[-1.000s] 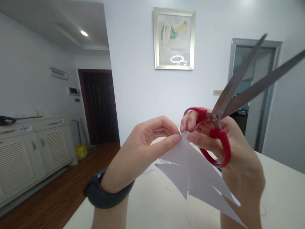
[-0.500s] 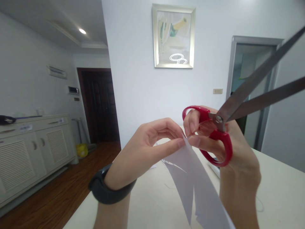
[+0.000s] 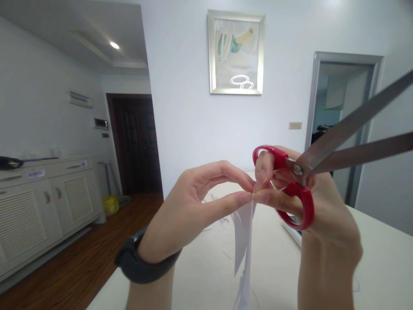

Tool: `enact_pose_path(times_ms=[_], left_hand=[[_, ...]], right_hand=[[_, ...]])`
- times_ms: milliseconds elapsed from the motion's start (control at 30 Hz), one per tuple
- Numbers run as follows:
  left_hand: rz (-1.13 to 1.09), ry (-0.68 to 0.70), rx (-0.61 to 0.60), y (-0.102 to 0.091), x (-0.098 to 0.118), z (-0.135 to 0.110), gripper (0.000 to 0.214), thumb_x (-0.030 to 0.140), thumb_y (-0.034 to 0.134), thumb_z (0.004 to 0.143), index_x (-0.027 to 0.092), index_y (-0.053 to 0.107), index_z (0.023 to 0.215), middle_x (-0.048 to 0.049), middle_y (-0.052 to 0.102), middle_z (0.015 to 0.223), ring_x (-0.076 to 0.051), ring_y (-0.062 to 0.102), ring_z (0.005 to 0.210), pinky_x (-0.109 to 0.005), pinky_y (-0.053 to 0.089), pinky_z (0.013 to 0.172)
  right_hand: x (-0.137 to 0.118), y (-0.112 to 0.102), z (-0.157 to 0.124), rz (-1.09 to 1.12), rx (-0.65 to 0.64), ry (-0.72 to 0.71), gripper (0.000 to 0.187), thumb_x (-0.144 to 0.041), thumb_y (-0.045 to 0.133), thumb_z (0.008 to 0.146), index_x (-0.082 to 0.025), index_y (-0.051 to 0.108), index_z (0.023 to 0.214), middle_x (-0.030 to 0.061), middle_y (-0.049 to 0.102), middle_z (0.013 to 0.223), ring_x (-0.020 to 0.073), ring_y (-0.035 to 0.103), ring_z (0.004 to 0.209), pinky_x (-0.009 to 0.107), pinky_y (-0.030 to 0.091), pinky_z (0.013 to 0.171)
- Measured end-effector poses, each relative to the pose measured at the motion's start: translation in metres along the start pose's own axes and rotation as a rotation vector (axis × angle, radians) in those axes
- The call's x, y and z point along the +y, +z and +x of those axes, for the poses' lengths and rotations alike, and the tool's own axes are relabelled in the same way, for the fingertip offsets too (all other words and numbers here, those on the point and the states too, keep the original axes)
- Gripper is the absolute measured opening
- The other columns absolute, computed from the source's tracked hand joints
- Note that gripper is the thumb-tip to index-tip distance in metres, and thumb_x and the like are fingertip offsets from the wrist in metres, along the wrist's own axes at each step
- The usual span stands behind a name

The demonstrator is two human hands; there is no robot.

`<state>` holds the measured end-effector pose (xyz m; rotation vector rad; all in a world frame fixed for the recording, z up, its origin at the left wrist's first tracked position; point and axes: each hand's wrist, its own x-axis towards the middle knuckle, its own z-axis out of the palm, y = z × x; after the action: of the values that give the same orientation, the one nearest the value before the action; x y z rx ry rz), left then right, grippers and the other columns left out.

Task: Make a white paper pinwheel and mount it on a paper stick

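My left hand (image 3: 196,202) pinches the top tip of a folded white paper piece (image 3: 242,241) between thumb and forefinger. The paper hangs down edge-on over the table. A dark band sits on my left wrist. My right hand (image 3: 309,206) grips red-handled scissors (image 3: 298,189), whose steel blades stand apart and point up to the right. The fingertips of my right hand also touch the paper's tip, right against my left fingers.
A pale table (image 3: 371,254) lies below my hands, with paper scraps (image 3: 216,213) on it. A white cabinet (image 3: 41,206) stands at left on a wooden floor. A dark door (image 3: 135,142), a framed picture (image 3: 236,51) and a grey doorway (image 3: 342,125) line the walls.
The paper has turned from a broad face-on shape to a narrow edge-on strip. The scissor blades have tilted lower toward the right. Both hands stay pinched together at the tip.
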<state>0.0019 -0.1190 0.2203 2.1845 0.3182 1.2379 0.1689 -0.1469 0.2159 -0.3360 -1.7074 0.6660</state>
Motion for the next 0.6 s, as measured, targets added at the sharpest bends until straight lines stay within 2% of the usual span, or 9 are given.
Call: enact_pose_path(times_ms=[233, 367, 600], left_hand=[[-0.050, -0.034, -0.017, 0.0021, 0.0025, -0.0023, 0.010, 0.017, 0.064, 0.076, 0.020, 0.057, 0.082, -0.0004, 0.060, 0.085, -0.014, 0.059, 0.088, -0.025, 0.048, 0.079], [-0.048, -0.052, -0.010, 0.0043, 0.0031, -0.0026, 0.009, 0.019, 0.062, 0.077, 0.020, 0.054, 0.081, 0.0001, 0.060, 0.085, -0.013, 0.058, 0.087, -0.024, 0.047, 0.079], [-0.024, -0.043, -0.006, 0.0015, 0.0009, -0.0024, 0.012, 0.009, 0.060, 0.077, 0.019, 0.057, 0.083, 0.0000, 0.062, 0.087, -0.013, 0.060, 0.089, -0.020, 0.046, 0.078]], right_hand=[[-0.0004, 0.0038, 0.0003, -0.028, 0.042, -0.010, 0.023, 0.000, 0.067, 0.067, -0.019, 0.056, 0.074, -0.0044, 0.048, 0.069, 0.0073, 0.043, 0.060, 0.020, 0.037, 0.053], [0.0008, 0.0030, 0.0011, -0.031, 0.027, -0.007, 0.024, 0.001, 0.067, 0.067, -0.018, 0.053, 0.070, -0.0044, 0.049, 0.067, 0.0077, 0.042, 0.060, 0.021, 0.036, 0.054], [0.0059, -0.0009, 0.0027, -0.009, 0.017, -0.050, 0.024, 0.000, 0.067, 0.067, -0.020, 0.055, 0.072, -0.0035, 0.052, 0.071, 0.0088, 0.047, 0.064, 0.022, 0.042, 0.059]])
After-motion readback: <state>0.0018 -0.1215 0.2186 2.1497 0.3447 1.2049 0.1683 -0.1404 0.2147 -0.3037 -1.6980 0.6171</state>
